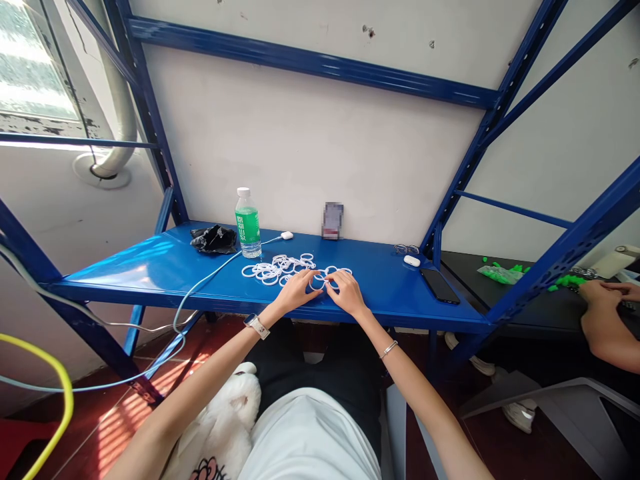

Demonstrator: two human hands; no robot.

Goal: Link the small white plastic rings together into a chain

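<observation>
A heap of several white rings [277,267] lies on the blue metal shelf [150,263], in front of me. My left hand [298,289] and my right hand [345,291] meet at the near side of the heap. Both pinch the same white ring [318,281] between fingertips, just above the shelf surface. A watch sits on my left wrist and a thin bracelet on my right.
A green-labelled water bottle [248,223] stands behind the rings, next to a black bag [214,239]. A white cable [210,277] runs off the left edge. A black phone [439,285] and white earbud case [411,261] lie at right. Another person's hands [607,293] work at far right.
</observation>
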